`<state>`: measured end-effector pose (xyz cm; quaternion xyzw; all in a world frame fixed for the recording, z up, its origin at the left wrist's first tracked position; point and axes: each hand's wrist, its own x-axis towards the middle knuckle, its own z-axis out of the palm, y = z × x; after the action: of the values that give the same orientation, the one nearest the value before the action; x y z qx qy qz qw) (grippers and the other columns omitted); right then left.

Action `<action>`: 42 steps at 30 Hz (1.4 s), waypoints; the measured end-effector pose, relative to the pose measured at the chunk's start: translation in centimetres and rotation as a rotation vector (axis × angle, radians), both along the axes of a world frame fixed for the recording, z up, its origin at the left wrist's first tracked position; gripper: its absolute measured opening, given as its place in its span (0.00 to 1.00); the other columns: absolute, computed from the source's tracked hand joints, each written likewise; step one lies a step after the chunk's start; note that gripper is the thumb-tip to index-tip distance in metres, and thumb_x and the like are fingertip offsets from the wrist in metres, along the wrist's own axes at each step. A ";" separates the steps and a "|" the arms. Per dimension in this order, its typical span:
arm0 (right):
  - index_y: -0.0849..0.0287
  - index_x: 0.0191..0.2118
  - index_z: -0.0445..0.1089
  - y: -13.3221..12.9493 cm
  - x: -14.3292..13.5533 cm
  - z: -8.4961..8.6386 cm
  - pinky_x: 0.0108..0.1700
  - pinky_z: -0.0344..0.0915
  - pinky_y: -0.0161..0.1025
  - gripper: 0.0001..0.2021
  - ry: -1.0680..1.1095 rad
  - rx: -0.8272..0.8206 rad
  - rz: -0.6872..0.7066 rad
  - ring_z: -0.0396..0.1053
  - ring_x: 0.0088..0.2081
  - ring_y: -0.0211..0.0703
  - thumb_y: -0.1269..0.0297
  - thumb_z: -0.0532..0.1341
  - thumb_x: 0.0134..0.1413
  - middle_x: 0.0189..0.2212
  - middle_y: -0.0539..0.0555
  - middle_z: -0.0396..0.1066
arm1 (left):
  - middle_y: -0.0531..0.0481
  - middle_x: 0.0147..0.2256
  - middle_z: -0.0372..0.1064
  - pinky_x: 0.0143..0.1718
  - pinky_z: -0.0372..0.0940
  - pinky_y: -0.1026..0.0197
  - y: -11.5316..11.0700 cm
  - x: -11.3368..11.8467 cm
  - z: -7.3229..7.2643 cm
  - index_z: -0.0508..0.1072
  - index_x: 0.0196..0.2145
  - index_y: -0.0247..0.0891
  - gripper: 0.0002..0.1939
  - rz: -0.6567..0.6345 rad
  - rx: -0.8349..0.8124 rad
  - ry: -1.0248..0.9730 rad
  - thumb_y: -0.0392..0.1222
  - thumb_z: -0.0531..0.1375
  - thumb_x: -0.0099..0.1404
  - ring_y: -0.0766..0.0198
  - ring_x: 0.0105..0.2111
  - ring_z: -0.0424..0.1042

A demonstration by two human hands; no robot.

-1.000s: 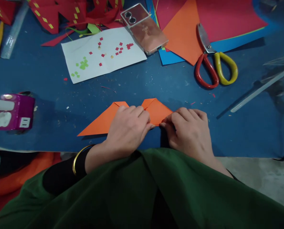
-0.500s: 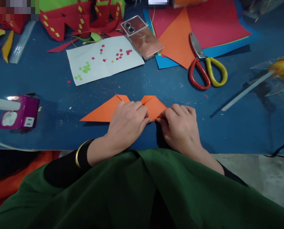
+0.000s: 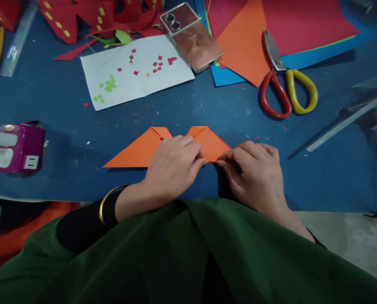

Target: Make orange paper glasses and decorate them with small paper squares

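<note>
A folded orange paper (image 3: 133,152) lies flat on the blue table near its front edge, with two raised flaps and a V-shaped notch between them. Its left end tapers to a point. My left hand (image 3: 175,164) rests over the paper's middle, fingers curled, thumb and fingertips pinching its lower edge. At the right part of that edge, my right hand (image 3: 254,173) pinches the paper between thumb and curled fingers. The paper's right tip is hidden by this hand.
Behind the paper are a white sheet (image 3: 112,99) with red and green bits, a phone (image 3: 197,46), and scissors (image 3: 278,76) by stacked coloured paper (image 3: 311,25). A purple box (image 3: 33,145) stands left. A clear stick (image 3: 346,122) lies right. Red paper shapes (image 3: 93,17) lie far left.
My right hand has slid rightward along the paper's lower edge, away from my left hand. The left hand stays on the middle. The camera view has shifted slightly.
</note>
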<state>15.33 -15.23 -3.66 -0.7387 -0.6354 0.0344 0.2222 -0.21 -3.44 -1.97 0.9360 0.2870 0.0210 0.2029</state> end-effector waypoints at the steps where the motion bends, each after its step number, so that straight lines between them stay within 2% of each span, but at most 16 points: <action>1: 0.57 0.32 0.68 0.0 0.0 0.0 0.47 0.57 0.46 0.09 -0.014 -0.003 -0.008 0.67 0.35 0.45 0.64 0.58 0.66 0.30 0.52 0.70 | 0.48 0.32 0.72 0.33 0.57 0.56 0.0 0.0 0.0 0.73 0.32 0.36 0.09 -0.001 0.005 0.004 0.42 0.61 0.70 0.58 0.34 0.69; 7: 0.58 0.31 0.67 0.2 -0.3 0.0 0.44 0.57 0.47 0.09 -0.154 -0.041 -0.068 0.65 0.35 0.48 0.65 0.58 0.64 0.31 0.55 0.69 | 0.48 0.32 0.71 0.33 0.56 0.56 0.1 0.0 0.1 0.72 0.32 0.36 0.08 -0.013 0.006 0.002 0.41 0.62 0.69 0.57 0.34 0.69; 11: 0.57 0.32 0.67 0.4 -0.3 -0.1 0.43 0.55 0.47 0.08 -0.159 -0.075 -0.053 0.63 0.36 0.49 0.67 0.56 0.64 0.31 0.56 0.68 | 0.49 0.32 0.71 0.33 0.56 0.56 0.0 0.0 0.1 0.72 0.31 0.37 0.09 -0.003 0.002 0.003 0.41 0.62 0.69 0.58 0.34 0.69; 15: 0.57 0.32 0.66 0.5 -0.3 -0.3 0.43 0.55 0.46 0.08 -0.153 -0.061 -0.064 0.62 0.35 0.48 0.67 0.56 0.63 0.31 0.55 0.68 | 0.48 0.31 0.72 0.34 0.57 0.56 -0.2 0.3 0.2 0.71 0.29 0.37 0.13 0.014 0.029 -0.003 0.46 0.63 0.69 0.59 0.34 0.69; 24: 0.57 0.33 0.69 -0.3 0.9 -0.4 0.48 0.56 0.47 0.08 -0.015 0.020 -0.023 0.67 0.36 0.46 0.63 0.60 0.66 0.31 0.52 0.70 | 0.46 0.31 0.72 0.33 0.55 0.55 -0.3 0.8 -0.1 0.73 0.30 0.35 0.14 0.008 0.097 0.048 0.46 0.61 0.70 0.57 0.33 0.69; 30: 0.58 0.32 0.68 -0.2 0.9 -0.2 0.46 0.57 0.47 0.08 0.011 -0.012 -0.040 0.67 0.37 0.47 0.64 0.60 0.64 0.31 0.53 0.69 | 0.47 0.30 0.71 0.34 0.55 0.55 -0.2 0.8 0.1 0.73 0.30 0.35 0.14 0.007 0.075 0.077 0.47 0.61 0.70 0.57 0.33 0.69; 36: 0.57 0.31 0.67 0.2 0.4 -0.4 0.45 0.57 0.47 0.08 -0.035 -0.028 -0.055 0.65 0.37 0.48 0.67 0.57 0.63 0.32 0.54 0.68 | 0.47 0.30 0.71 0.34 0.53 0.56 -0.3 0.9 0.0 0.72 0.29 0.37 0.20 -0.001 0.115 0.063 0.56 0.59 0.70 0.57 0.33 0.69; 42: 0.57 0.33 0.71 -0.6 1.4 -0.8 0.46 0.58 0.46 0.07 0.147 0.081 -0.044 0.70 0.37 0.45 0.63 0.62 0.63 0.31 0.51 0.71 | 0.48 0.29 0.71 0.34 0.52 0.56 -0.2 0.9 -0.2 0.72 0.29 0.37 0.20 0.017 0.091 0.070 0.55 0.60 0.70 0.57 0.32 0.68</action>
<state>16.73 -15.83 -4.44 -0.7384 -0.6017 0.0580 0.2988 0.69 -3.63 -2.16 0.9418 0.3009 0.0027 0.1499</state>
